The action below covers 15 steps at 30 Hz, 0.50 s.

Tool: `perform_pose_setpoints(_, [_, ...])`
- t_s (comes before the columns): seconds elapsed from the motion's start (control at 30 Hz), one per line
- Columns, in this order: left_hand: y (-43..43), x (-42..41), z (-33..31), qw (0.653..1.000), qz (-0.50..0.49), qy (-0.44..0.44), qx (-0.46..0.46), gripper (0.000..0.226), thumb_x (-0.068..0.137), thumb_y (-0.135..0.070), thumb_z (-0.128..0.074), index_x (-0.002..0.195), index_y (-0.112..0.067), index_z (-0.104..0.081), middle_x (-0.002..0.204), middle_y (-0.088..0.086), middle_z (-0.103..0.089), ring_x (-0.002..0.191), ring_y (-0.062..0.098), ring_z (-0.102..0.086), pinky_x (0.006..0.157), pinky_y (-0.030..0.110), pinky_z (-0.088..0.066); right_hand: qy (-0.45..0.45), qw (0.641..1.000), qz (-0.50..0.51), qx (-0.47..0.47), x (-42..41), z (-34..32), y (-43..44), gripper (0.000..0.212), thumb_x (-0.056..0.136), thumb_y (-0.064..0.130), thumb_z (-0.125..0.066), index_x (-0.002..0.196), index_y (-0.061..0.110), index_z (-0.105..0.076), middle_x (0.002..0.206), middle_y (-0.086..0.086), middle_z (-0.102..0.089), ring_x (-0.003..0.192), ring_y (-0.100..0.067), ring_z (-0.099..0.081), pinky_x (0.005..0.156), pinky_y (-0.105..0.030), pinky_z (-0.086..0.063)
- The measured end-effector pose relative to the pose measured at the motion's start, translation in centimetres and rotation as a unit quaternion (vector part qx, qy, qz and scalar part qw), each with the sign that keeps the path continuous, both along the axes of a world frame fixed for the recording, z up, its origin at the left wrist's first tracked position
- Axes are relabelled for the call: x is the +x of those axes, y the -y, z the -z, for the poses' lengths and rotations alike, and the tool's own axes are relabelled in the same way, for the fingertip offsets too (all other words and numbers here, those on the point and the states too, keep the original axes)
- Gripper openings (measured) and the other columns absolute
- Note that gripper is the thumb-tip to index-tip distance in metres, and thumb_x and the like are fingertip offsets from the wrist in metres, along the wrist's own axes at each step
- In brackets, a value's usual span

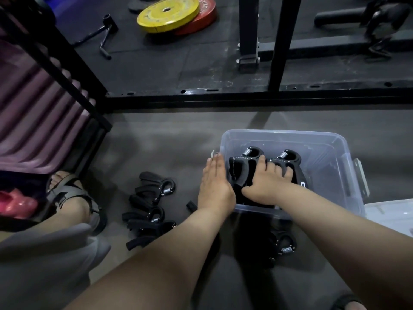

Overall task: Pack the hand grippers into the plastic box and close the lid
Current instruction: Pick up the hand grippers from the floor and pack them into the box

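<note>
right hand curled fingers, gripped black plastic hand grippers with steel coil springs inside clear smooth plastic box | left hand flat, fingers straight, at box's left wall | risk: hooked handles could tangle, stack high, block whitish lid | loose grippers on grey floor

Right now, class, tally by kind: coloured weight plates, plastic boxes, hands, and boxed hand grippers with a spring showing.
Weight plates: 2, yellow plate, red plate
Plastic box: 1
Hands: 2, left hand, right hand
Hand grippers: 2
Total: 7
</note>
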State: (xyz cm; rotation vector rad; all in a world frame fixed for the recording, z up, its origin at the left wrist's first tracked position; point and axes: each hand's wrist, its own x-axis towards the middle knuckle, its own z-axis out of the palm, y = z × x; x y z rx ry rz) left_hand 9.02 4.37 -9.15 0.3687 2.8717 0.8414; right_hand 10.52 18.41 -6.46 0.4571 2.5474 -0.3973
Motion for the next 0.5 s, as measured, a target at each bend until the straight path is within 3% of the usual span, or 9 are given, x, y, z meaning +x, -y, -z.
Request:
perform_pose_setpoints(0.17, [0.1, -0.1, 0.2, 1.000, 0.004, 0.002, 0.013, 0.072, 0.089, -0.003, -0.032, 0.155, -0.010, -0.005, 0.164, 0.003, -0.002, 0.150, 0.016, 0.002, 0.122, 0.032, -0.002, -0.032, 0.998, 0.048, -0.036, -1.7, -2.0, -0.2, 0.105, 0.076, 0.057, -0.054, 0.155, 0.016, 0.001, 0.157, -0.010, -0.012, 0.147, -0.031, -0.010, 0.117, -0.052, -0.010])
perform_pose_setpoints(0.33, [0.6, 0.1, 0.2, 1.000, 0.018, 0.006, 0.024, 0.081, 0.086, -0.004, -0.047, 0.155, -0.009, -0.005, 0.164, 0.003, -0.002, 0.150, 0.016, 0.004, 0.122, 0.033, -0.003, -0.215, 0.974, 0.039, -0.066, -3.1, -1.4, 2.2, 0.074, 0.089, 0.044, -0.048, 0.149, 0.008, -0.026, 0.159, -0.010, -0.017, 0.147, -0.028, -0.015, 0.118, -0.045, -0.013])
perform_pose_setpoints(0.5, [0.6, -0.5, 0.4, 0.999, 0.016, 0.031, 0.031, 0.080, 0.095, -0.034, -0.051, 0.156, -0.015, -0.003, 0.163, -0.001, -0.001, 0.150, 0.012, 0.007, 0.122, 0.029, -0.001, -0.262, 0.956, -0.014, -0.130, -3.6, -0.1, 5.8, 0.056, 0.100, 0.032, -0.040, 0.149, 0.006, -0.034, 0.160, -0.011, -0.025, 0.147, -0.026, -0.023, 0.120, -0.036, -0.016])
